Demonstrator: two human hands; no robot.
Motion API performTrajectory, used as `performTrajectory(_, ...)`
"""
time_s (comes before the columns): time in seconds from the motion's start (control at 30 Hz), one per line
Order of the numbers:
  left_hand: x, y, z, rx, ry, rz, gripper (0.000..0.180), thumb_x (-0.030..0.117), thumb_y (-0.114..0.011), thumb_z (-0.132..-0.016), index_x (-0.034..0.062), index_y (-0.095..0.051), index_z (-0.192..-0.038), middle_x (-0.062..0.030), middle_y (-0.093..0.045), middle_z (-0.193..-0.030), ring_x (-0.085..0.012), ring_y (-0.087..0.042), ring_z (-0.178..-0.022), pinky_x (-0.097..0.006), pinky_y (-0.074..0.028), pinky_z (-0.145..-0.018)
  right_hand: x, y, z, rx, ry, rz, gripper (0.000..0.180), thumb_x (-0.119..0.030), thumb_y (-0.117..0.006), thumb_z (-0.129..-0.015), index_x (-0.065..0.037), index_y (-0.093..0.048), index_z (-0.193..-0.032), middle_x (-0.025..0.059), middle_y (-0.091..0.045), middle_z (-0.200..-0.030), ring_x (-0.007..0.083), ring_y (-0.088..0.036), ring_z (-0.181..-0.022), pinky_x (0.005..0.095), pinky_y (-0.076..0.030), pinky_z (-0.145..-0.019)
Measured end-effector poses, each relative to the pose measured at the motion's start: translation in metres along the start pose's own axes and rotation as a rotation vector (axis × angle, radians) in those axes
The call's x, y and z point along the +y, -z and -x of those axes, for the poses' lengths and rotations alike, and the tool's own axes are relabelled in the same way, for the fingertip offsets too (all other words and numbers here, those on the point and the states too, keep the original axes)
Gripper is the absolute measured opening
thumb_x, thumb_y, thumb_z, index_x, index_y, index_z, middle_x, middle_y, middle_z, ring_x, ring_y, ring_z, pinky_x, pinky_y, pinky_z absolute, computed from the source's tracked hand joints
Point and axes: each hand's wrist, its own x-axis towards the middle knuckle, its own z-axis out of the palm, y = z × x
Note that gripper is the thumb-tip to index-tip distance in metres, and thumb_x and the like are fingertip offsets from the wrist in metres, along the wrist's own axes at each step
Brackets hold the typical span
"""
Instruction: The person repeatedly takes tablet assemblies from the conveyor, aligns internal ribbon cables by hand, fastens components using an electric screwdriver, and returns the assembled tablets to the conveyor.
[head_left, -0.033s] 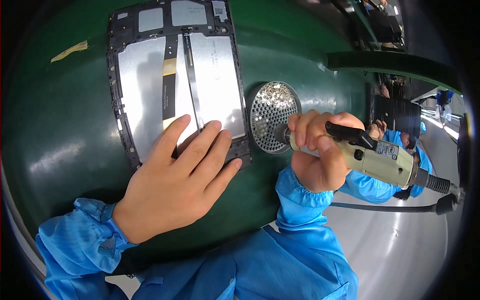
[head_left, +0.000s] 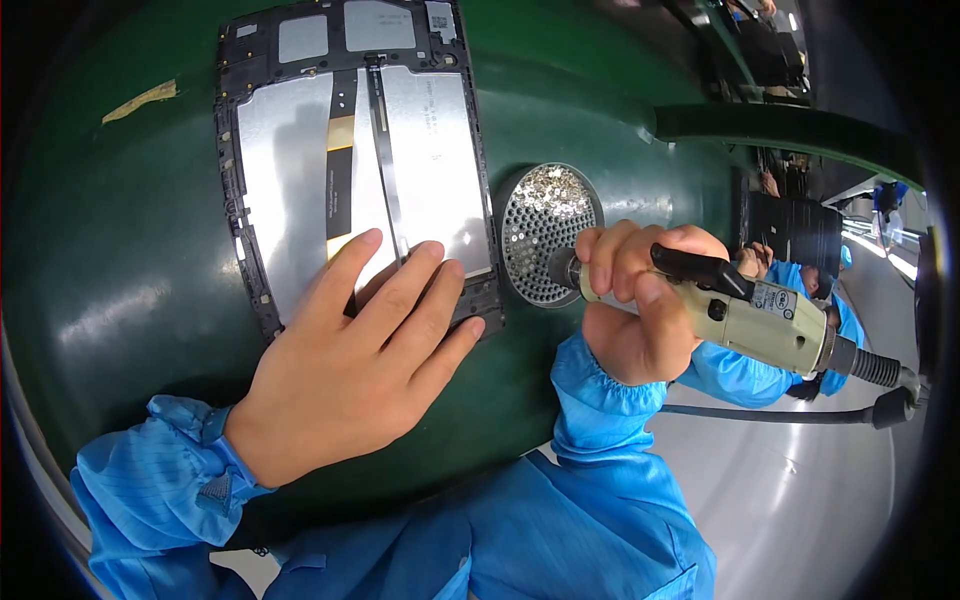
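An opened tablet body [head_left: 430,150] with silver metal panels and a black frame lies on the green tabletop. Flat on its near end rests my left hand [head_left: 345,375], fingers spread and holding nothing. A dark ribbon cable [head_left: 340,190] with a gold band runs down the panel toward those fingers. My right hand [head_left: 640,290] is wrapped round a pale electric screwdriver [head_left: 770,320] with a black lever. Its dark nose overlaps the round, perforated screw tray [head_left: 540,285] beside the tablet; whether the two touch I cannot tell. Small silver screws [head_left: 555,190] are heaped at the tray's far side.
A torn piece of yellowish tape [head_left: 140,101] lies on the green tabletop [head_left: 110,240] at the far left. From the screwdriver's back a ribbed cable sleeve [head_left: 875,367] leads right. Beyond the table edge, another person in blue [head_left: 745,375] sits at the right.
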Motion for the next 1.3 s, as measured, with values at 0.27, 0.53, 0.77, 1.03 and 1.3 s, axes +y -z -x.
performTrajectory(0.27, -0.004, 0.004, 0.003, -0.021, 0.018, 0.048, 0.029, 0.016, -0.062, -0.078, 0.0143, -0.068, -0.106, -0.016, -0.059, -0.117, -0.032, -0.05, -0.12, -0.055, -0.031, -0.105, 0.005, -0.004, 0.0, 0.006, -0.01, 0.01, 0.034, 0.002, -0.058, -0.077, -0.001, -0.047, -0.109, 0.0098, -0.05, -0.067, 0.02, -0.051, -0.059, 0.0397, -0.047, -0.065)
performTrajectory(0.53, -0.005, 0.002, 0.005, 0.01, -0.056, 0.045, 0.022, 0.015, -0.065, -0.076, 0.012, -0.07, -0.097, -0.0163, -0.061, -0.113, -0.0322, -0.054, -0.115, -0.056, -0.034, -0.103, 0.001, 0.001, 0.0, -0.035, 0.001, 0.05, 0.035, 0.001, -0.058, -0.077, -0.002, -0.048, -0.11, 0.01, -0.05, -0.069, 0.0208, -0.051, -0.059, 0.0401, -0.046, -0.064)
performTrajectory(0.77, -0.007, 0.0, 0.011, 0.094, -0.103, 0.076, 0.017, 0.013, -0.07, -0.072, 0.0082, -0.071, -0.089, -0.0187, -0.062, -0.11, -0.0328, -0.057, -0.11, -0.055, -0.04, -0.099, -0.042, -0.024, 0.005, -0.221, 0.058, 0.032, 0.035, -0.012, -0.056, -0.083, -0.01, -0.046, -0.116, 0.0036, -0.047, -0.066, 0.0178, -0.048, -0.06, 0.038, -0.041, -0.061)
performTrajectory(1.03, -0.008, 0.002, 0.009, 0.141, -0.086, 0.125, 0.015, 0.012, -0.071, -0.072, 0.0033, -0.07, -0.084, -0.0192, -0.063, -0.107, -0.0326, -0.058, -0.109, -0.054, -0.041, -0.098, -0.031, -0.051, 0.017, -0.374, -0.037, 0.059, 0.032, -0.007, -0.058, -0.083, -0.009, -0.043, -0.111, 0.004, -0.051, -0.068, 0.0181, -0.054, -0.061, 0.0377, -0.044, -0.06)
performTrajectory(1.3, -0.009, 0.0, 0.008, 0.19, -0.088, 0.123, 0.012, 0.013, -0.071, -0.073, 0.0027, -0.069, -0.08, -0.0183, -0.064, -0.104, -0.0318, -0.058, -0.108, -0.052, -0.043, -0.097, -0.025, -0.051, 0.017, -0.382, -0.052, 0.008, 0.033, -0.006, -0.058, -0.081, -0.008, -0.044, -0.111, 0.0042, -0.05, -0.067, 0.0181, -0.053, -0.059, 0.0372, -0.044, -0.06)
